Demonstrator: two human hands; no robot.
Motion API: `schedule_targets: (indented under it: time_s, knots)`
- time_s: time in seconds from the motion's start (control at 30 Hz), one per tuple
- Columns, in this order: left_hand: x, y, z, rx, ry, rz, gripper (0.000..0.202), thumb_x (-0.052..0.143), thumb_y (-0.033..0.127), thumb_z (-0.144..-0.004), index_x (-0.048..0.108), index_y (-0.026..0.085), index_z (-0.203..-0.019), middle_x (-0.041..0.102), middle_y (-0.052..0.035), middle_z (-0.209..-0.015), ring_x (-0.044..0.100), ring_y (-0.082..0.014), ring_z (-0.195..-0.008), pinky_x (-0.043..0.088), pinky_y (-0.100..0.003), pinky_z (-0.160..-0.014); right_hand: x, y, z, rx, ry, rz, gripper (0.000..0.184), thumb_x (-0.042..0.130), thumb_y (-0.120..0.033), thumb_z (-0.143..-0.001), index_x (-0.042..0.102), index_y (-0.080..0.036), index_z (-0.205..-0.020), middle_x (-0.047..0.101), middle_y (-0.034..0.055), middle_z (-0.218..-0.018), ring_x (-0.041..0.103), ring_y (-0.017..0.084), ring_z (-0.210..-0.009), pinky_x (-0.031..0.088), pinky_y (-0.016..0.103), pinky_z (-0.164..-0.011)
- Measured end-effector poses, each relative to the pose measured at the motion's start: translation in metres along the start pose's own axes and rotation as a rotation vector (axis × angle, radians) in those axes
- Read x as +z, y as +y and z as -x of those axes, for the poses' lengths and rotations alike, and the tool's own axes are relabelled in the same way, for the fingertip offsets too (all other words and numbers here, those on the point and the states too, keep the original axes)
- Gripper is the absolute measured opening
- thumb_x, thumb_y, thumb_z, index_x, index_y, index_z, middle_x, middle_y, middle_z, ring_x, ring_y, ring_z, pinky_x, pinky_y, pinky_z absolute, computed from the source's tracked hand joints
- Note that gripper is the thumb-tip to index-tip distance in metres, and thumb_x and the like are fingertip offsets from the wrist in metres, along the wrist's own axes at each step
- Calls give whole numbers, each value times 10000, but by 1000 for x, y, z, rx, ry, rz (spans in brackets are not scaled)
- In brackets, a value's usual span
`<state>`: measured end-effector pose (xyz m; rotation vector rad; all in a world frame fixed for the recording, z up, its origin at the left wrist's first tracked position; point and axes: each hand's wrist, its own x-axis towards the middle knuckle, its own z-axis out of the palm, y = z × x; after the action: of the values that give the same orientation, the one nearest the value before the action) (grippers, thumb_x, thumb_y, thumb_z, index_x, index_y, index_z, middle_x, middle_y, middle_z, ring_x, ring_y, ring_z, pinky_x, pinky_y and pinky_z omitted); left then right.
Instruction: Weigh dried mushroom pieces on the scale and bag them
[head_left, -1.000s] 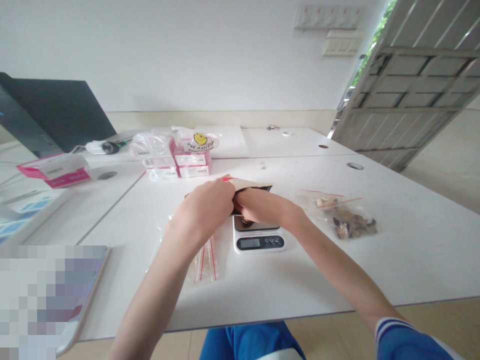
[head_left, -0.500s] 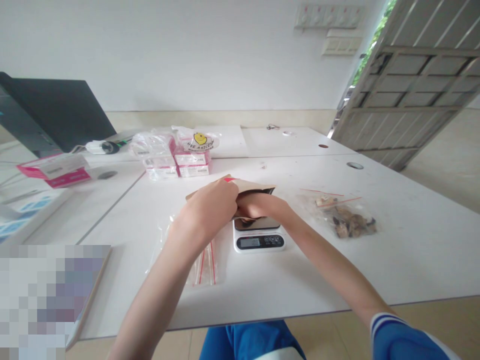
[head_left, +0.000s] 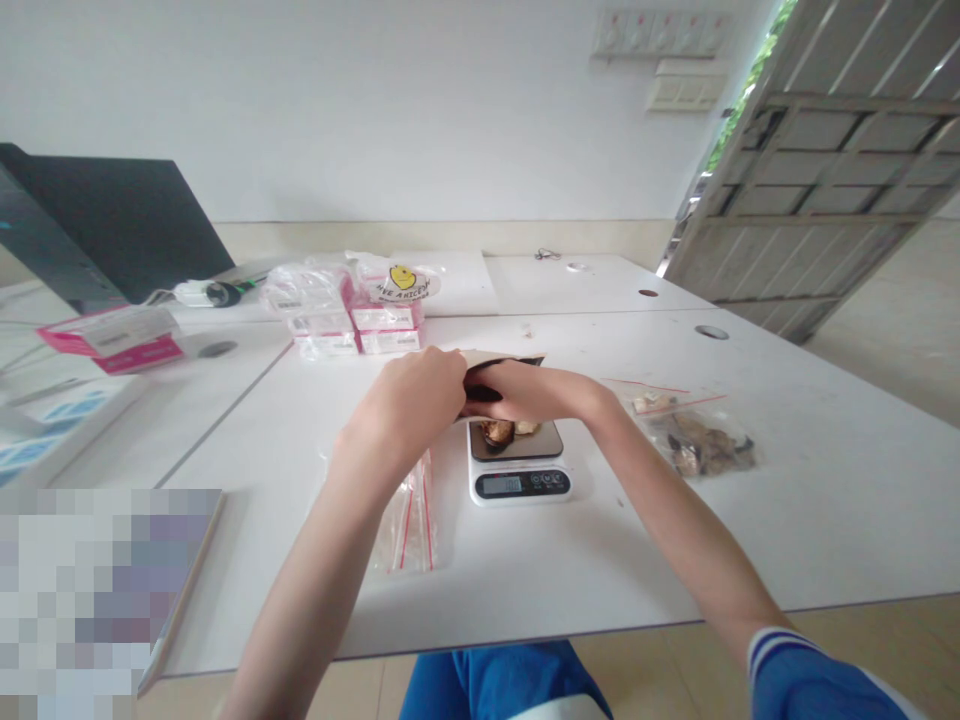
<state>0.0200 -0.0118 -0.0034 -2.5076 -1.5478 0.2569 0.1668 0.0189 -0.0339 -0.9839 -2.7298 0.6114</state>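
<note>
My left hand (head_left: 411, 400) is closed on the near edge of a brown paper pouch (head_left: 501, 360), holding it up over a small white kitchen scale (head_left: 517, 462). The fingers of my right hand (head_left: 532, 392) are pushed into the pouch's dark mouth; what they hold inside is hidden. A couple of brownish dried pieces (head_left: 504, 431) lie on the scale's shiny platform, just under both hands. The scale's display faces me.
Clear zip bags with red stripes (head_left: 409, 520) lie left of the scale. A clear bag of dried pieces (head_left: 697, 440) sits to the right. Pink and white boxes in plastic (head_left: 352, 310) stand behind. A dark monitor (head_left: 112, 230) and a pink box (head_left: 112, 340) are at far left.
Both hands lifted the pouch slightly up and away from me, uncovering the scale platform, where dried pieces now show. My right hand sits a little higher.
</note>
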Motion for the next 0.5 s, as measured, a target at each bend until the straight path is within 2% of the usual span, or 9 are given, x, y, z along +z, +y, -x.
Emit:
schedule_targets:
  time_s: [0.1,0.23,0.37,0.5]
  knots:
    - [1,-6,-1,-41,19,16,318,392,75,-815,664,120,-974,698,-138,-933,664,-258,-863,470,-308,-703,-6,-2,9,16,46,-10,287,486,-230,-870,627,-171,-1113,627,94,-1216,602,209,-1022,437,290,-842]
    - [4,-15,-3,-63,50,40,264,441,115,-809,677,163,-918,704,-110,-922,650,-232,-900,464,-283,-742,-16,-6,22,91,120,8,342,568,-316,-837,591,-185,-1152,655,75,-1133,608,196,-963,442,282,-788]
    - [7,-26,-5,-47,47,22,266,437,105,-806,684,164,-884,696,-114,-943,635,-238,-929,457,-294,-774,-27,-14,37,108,209,-9,348,593,-343,-811,600,-211,-1134,665,39,-1072,612,177,-906,440,277,-760]
    - [7,-47,-9,-87,45,-16,324,370,51,-806,677,139,-859,669,-145,-986,635,-274,-927,460,-330,-751,-37,-17,57,155,260,-104,368,606,-353,-778,596,-231,-1124,656,20,-1062,607,177,-918,445,285,-793]
